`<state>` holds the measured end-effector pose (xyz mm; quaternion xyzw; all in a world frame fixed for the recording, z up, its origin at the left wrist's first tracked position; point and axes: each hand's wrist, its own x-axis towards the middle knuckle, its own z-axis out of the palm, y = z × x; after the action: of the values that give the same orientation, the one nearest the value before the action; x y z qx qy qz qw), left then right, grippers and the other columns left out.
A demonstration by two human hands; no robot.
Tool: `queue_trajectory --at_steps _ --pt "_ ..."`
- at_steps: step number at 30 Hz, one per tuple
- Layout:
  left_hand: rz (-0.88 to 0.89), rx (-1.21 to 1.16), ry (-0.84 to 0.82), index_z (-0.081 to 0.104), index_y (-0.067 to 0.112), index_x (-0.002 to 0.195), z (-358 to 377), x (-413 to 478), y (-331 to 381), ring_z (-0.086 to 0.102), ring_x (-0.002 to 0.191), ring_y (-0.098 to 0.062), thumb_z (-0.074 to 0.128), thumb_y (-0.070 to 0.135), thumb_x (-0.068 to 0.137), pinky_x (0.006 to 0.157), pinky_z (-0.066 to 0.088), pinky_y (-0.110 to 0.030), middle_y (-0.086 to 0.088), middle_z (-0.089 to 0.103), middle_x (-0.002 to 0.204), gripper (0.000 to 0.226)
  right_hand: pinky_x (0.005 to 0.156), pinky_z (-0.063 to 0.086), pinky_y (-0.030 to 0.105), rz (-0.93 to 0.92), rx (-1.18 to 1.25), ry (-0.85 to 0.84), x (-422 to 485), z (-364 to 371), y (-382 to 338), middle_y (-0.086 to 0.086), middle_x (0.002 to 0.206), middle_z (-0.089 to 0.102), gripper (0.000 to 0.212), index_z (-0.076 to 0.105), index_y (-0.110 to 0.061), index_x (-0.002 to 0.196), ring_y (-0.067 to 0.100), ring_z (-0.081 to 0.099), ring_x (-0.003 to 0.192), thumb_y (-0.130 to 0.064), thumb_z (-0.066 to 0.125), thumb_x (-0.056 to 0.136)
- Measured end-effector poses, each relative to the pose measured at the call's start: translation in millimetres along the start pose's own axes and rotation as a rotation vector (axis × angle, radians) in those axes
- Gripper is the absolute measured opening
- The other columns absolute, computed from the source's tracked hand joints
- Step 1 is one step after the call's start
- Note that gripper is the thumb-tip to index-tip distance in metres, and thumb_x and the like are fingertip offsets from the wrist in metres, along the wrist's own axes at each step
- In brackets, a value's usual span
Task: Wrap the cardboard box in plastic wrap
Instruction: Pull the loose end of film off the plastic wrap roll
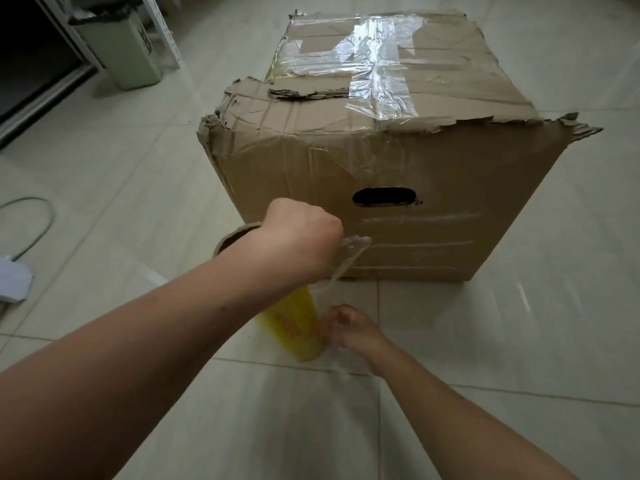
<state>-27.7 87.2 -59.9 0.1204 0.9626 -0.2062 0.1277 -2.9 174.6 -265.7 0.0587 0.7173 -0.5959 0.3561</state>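
Both hands are busy low down in front of the cardboard box [377,181], which sits on the tiled floor [519,341] in the middle of the head view. My left hand [298,244] is shut tight, and it looks like it is gripping the top of the plastic wrap roll [294,327], a yellow tube standing close to the box's near left corner. My right hand [349,329] is pinched shut on the loose end of the plastic wrap [349,254], a thin clear strip that runs up toward the box. I think this is the start: pulling the wrap free. Next, the loose end needs to be stuck flat on the box side, then the roll walked around it. My left arm hides most of the roll's top. The wrap is see-through and blurry, so I cannot tell if it touches the box yet. Old shiny tape [377,74] covers the torn lid.
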Motion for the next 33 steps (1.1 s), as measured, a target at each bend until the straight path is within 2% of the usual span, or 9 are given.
queue_trajectory --at_steps 2,5,10,15,20,24,27,30,33 --pt "0.006 -0.023 0.009 0.051 0.018 0.086 8 6 4 0.042 0.053 -0.014 0.044 0.003 0.09 0.045 0.026 -0.026 0.006 0.046 0.066 0.017 0.063 0.044 0.02 0.01 0.137 0.093 3 -3 14 0.001 0.099 0.06 0.019 0.053 -0.018 0.078 0.011 0.054 0.08 -0.006 0.054 0.092" --pt "0.018 -0.097 0.23 0.035 0.027 0.093 22 4 2 0.04 0.05 -0.013 0.045 0.011 0.097 0.042 0.023 -0.027 0.007 0.044 0.063 0.019 0.067 0.048 0.027 0.018 0.329 0.14 -3 -11 22 0.004 0.096 0.066 0.017 0.052 -0.014 0.08 0.016 0.059 0.083 -0.005 0.05 0.094" --pt "0.079 -0.181 0.412 0.039 0.029 0.108 19 5 20 0.042 0.049 -0.017 0.045 0.015 0.098 0.043 0.024 -0.026 0.005 0.045 0.06 0.018 0.05 0.049 0.015 -0.029 0.55 0.336 -12 -21 26 0.009 0.086 0.063 0.011 0.052 -0.01 0.087 0.015 0.061 0.078 -0.008 0.048 0.097" --pt "0.058 -0.332 0.508 0.046 0.028 0.114 -2 18 37 0.032 0.046 -0.011 0.038 0.026 0.101 0.042 0.023 -0.027 0.008 0.034 0.057 0.016 0.069 0.056 0.029 -0.077 0.674 0.573 -13 -56 22 0.008 0.081 0.059 0.011 0.054 -0.009 0.086 0.025 0.062 0.085 -0.011 0.051 0.096" --pt "-0.037 -0.28 0.482 0.045 0.024 0.097 -18 30 59 0.038 0.056 -0.014 0.031 0.058 0.095 0.047 0.021 -0.027 0.009 0.04 0.064 0.036 0.075 0.056 0.037 -0.076 0.721 0.569 -13 -79 23 0.01 0.088 0.054 0.02 0.049 0.0 0.113 0.03 0.056 0.099 -0.013 0.045 0.099" --pt "-0.072 -0.074 0.596 0.041 0.02 0.09 -16 27 61 0.033 0.074 -0.015 0.035 0.076 0.078 0.052 0.023 -0.028 0.002 0.034 0.081 0.058 0.078 0.056 0.043 -0.062 0.772 0.548 -15 -79 31 0.014 0.094 0.057 0.015 0.045 -0.004 0.11 0.028 0.059 0.095 -0.015 0.041 0.1" --pt "0.08 0.011 0.695 0.055 0.014 0.078 -15 25 56 0.04 0.065 -0.018 0.029 0.073 0.079 0.05 0.026 -0.027 -0.001 0.04 0.07 0.065 0.072 0.056 0.041 -0.067 0.816 0.545 -16 -77 33 0.016 0.088 0.056 0.011 0.044 -0.008 0.101 0.027 0.059 0.089 -0.019 0.041 0.101" --pt "0.368 -0.003 0.713 0.062 0.012 0.067 -10 34 58 0.054 0.067 -0.023 0.028 0.057 0.088 0.067 0.042 -0.034 -0.002 0.051 0.067 0.059 0.066 0.056 0.035 -0.091 0.798 0.583 -20 -76 36 0.01 0.08 0.05 0.012 0.04 -0.008 0.105 0.019 0.057 0.077 -0.02 0.04 0.101" --pt "0.342 -0.128 0.624 0.057 0.019 0.064 -18 28 68 0.044 0.054 -0.015 0.022 0.051 0.091 0.047 0.025 -0.021 0.006 0.043 0.062 0.055 0.061 0.057 0.03 -0.099 0.738 0.601 -22 -76 40 0.01 0.078 0.051 0.012 0.041 -0.009 0.105 0.017 0.056 0.074 -0.02 0.039 0.101"
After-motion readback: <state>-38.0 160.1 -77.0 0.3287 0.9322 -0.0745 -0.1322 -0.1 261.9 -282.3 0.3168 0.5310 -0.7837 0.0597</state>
